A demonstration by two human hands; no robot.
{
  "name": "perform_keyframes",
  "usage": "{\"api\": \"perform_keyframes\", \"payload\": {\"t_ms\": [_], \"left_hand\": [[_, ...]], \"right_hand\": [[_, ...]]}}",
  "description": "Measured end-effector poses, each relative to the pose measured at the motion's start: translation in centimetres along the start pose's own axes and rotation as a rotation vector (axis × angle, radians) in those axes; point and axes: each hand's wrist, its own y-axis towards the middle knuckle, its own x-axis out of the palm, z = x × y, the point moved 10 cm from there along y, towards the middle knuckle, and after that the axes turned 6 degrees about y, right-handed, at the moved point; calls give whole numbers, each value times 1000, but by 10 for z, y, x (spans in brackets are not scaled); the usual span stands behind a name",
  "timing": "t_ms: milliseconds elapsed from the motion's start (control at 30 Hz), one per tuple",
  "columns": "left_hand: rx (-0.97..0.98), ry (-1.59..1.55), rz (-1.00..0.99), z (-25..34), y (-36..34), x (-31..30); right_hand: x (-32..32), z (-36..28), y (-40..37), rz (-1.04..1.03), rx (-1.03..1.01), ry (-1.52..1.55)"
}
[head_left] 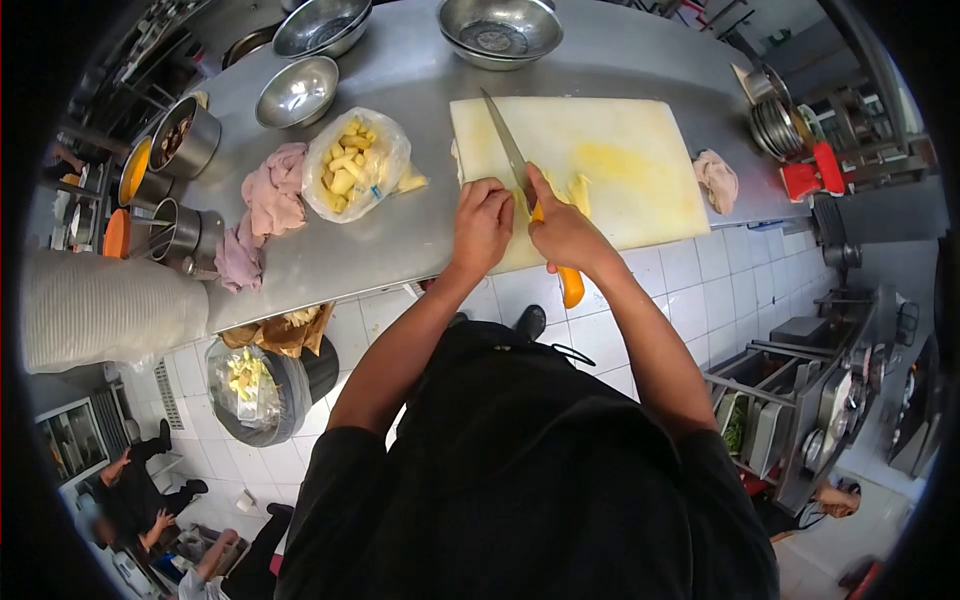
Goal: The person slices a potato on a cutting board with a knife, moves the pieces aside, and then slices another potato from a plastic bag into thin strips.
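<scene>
Wrapping its grip around an orange-handled steel knife, the right hand rests it on the pale yellow plastic board; the left hand curls beside the blade, its grip's contents hidden. Left, a clear plastic bag holds yellow chunks.

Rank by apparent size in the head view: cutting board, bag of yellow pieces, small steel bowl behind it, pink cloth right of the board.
1. cutting board
2. bag of yellow pieces
3. small steel bowl, unsure: it sits farther from the camera than the bag
4. pink cloth
</scene>
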Motion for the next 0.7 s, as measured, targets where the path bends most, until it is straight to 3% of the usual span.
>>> {"api": "perform_keyframes", "payload": {"t_ms": [300,700], "left_hand": [[52,-53,-10,6,0,-5],[-13,-47,-28,-4,-2,1]], "right_hand": [[12,3,4,90,-82,-43],[5,-2,-4,3,4,17]]}}
